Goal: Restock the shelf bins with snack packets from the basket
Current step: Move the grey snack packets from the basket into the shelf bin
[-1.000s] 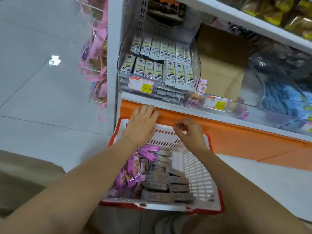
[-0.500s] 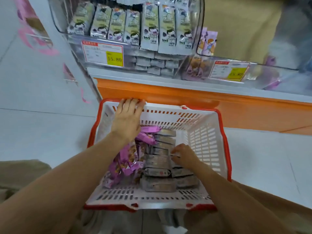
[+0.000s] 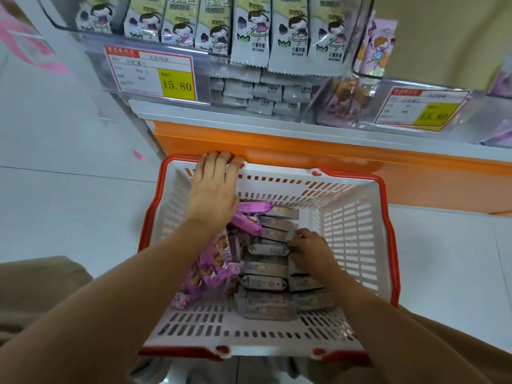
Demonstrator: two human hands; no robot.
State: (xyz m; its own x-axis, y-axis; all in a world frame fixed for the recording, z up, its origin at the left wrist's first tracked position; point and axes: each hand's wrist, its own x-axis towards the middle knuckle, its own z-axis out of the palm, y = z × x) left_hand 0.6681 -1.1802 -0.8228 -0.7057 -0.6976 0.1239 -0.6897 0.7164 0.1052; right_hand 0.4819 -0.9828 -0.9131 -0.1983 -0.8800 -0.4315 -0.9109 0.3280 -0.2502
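**Q:** Shop floor by the orange shelf base [image 3: 332, 151], what's changing?

**A:** Right hand [image 3: 310, 252], off the far rim, is now pinching one grey foil snack packet [image 3: 266, 249] in the red-rimmed white plastic basket [image 3: 357, 245], so picking's starting. Left hand [image 3: 213, 189] is still hooking that rim. I'm counting roughly twelve greys, an uncountable pink wrapper heap [image 3: 205, 273], two clear shelf bins [image 3: 219, 62].

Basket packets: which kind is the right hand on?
The grey packets, stacked in rows; the right hand grips one. The pink packets lie left of them.
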